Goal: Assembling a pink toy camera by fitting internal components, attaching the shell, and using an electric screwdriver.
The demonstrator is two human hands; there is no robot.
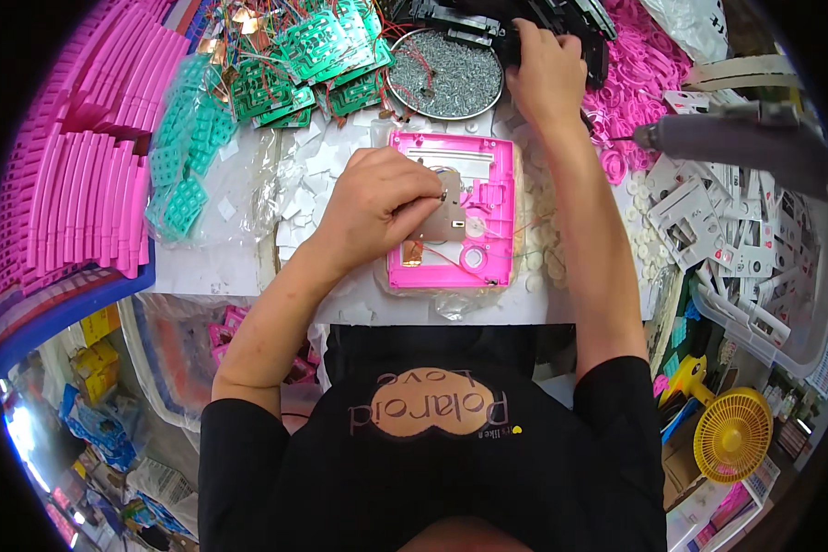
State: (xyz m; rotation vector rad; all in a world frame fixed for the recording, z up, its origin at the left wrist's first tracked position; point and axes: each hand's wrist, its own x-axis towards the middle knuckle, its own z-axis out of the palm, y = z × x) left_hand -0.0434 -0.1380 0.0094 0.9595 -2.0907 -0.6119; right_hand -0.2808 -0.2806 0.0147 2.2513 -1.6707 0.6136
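Observation:
A pink plastic casing (500, 241) lies open side up on the table in front of me. In it sits a grey-tan flat board (437, 230) with thin wires and a copper-coloured piece (413, 254) beside its lower edge. My left hand (377, 201) is over the casing's left side, thumb and fingers pinched at the board; a small dark thing shows at the fingertips, too small to name. Farther off, my right hand (547, 74) has its fingers curled at a pile of black plastic parts (575, 23), on a part whose shape is mostly hidden.
A round tray of small metal screws (446, 78) stands beside green circuit boards (327, 55). Pink strips (83, 202) and teal keypads (189, 138) are stacked left. Pink rings (630, 74), a grey electric screwdriver (736, 143) and white printed panels (699, 221) occupy the right.

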